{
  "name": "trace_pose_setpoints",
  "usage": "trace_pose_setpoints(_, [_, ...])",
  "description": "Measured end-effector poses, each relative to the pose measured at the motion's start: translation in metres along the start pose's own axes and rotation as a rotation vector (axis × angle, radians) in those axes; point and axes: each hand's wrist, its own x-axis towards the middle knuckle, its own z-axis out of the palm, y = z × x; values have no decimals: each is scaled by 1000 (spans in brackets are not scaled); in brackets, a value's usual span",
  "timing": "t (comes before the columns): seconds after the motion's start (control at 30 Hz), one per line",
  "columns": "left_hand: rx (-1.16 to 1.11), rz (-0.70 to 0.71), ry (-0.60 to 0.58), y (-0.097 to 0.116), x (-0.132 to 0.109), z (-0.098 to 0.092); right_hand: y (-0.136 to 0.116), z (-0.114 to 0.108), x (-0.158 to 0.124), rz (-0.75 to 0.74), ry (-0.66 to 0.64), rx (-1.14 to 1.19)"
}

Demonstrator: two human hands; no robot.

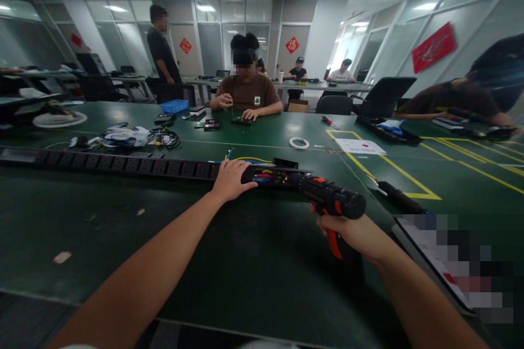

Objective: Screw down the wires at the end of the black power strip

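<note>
A long black power strip [118, 164] with a row of sockets lies across the green table. Its right end is open, with colored wires [265, 175] showing inside. My left hand [232, 179] is closed around the strip just left of those wires. In my right hand [341, 227] is a black and orange cordless drill [329, 193], its nose pointing left at the strip's open end. Whether the drill's tip touches anything there is hidden. Yellow and blue wires [245, 159] stick out behind my left hand.
Behind the strip lie a cable bundle [164, 138], a white ring-shaped coil [298, 143] and a paper sheet [360, 146]. A black-handled tool [399, 196] lies at right, beyond a tablet-like board [429, 262]. Across the table, a person [248, 92] handles small parts near a blue basket [174, 106].
</note>
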Motion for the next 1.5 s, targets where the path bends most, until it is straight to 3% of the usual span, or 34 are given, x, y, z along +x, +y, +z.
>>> trace_pose_setpoints(1.5, [-15,0,3,1,0,0,0,-1,1,-14,-16,-9])
